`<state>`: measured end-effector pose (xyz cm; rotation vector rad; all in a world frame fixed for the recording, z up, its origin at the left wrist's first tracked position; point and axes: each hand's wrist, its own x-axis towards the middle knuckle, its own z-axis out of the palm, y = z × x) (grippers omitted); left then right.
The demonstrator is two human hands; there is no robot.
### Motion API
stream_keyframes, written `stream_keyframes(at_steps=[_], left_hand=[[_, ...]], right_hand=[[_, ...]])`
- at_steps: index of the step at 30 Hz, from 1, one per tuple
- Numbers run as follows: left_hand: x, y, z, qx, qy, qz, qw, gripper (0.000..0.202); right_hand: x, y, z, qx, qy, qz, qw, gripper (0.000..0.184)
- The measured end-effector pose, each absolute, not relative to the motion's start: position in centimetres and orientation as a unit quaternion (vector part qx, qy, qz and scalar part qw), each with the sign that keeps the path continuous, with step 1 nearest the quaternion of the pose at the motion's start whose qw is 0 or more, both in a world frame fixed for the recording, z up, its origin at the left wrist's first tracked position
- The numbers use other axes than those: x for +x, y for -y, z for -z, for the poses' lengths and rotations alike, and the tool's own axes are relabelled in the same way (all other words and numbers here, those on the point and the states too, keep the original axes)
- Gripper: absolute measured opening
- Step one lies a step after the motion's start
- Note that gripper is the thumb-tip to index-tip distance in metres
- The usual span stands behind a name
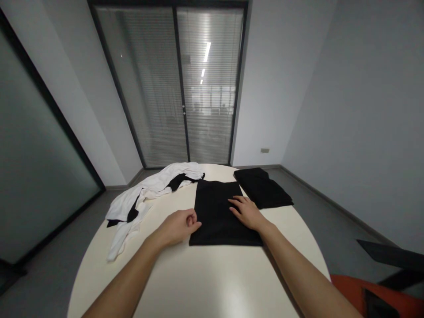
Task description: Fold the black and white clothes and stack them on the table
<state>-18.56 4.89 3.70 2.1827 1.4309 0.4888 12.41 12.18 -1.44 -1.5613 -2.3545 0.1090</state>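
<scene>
A folded black garment (217,221) lies flat on the table in front of me, shaped into a near rectangle. My right hand (245,212) rests on its right side, palm down with the fingers spread. At the garment's left edge is my left hand (180,225), its fingers curled into a loose fist. The left thumb points right and reaches the cloth's edge; I see no fabric between thumb and fingers. Which kind of garment the black cloth is does not show.
Crumpled white clothing with black parts (155,181) lies along the table's left side. Another folded black garment (265,190) sits at the back right of the round white table (198,282). An orange chair (351,287) stands at the lower right. Glass doors with blinds (212,132) are behind.
</scene>
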Motion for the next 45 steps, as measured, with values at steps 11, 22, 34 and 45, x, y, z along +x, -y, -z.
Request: stream_keyframes(at_steps=[11, 22, 34, 45], left_hand=[[-16.5, -3.4, -2.7, 0.894, -0.398, -0.113, 0.173, 0.057], [-16.3, -4.7, -1.8, 0.889, -0.393, -0.207, 0.108, 0.048], [-16.1, -4.8, -1.9, 0.848, -0.500, -0.171, 0.047, 0.034], [-17.6, -7.6, 1.6, 0.794, -0.559, -0.233, 0.051, 0.043]], right_hand=[[12.1, -10.3, -1.6, -0.467, 0.866, -0.122, 0.130, 0.048], [11.0, -9.5, -2.6, -0.385, 0.881, -0.189, 0.197, 0.039], [11.8, -9.9, -1.9, -0.399, 0.888, -0.173, 0.146, 0.044], [14.3, -12.2, -0.2, -0.531, 0.819, -0.125, 0.176, 0.039]])
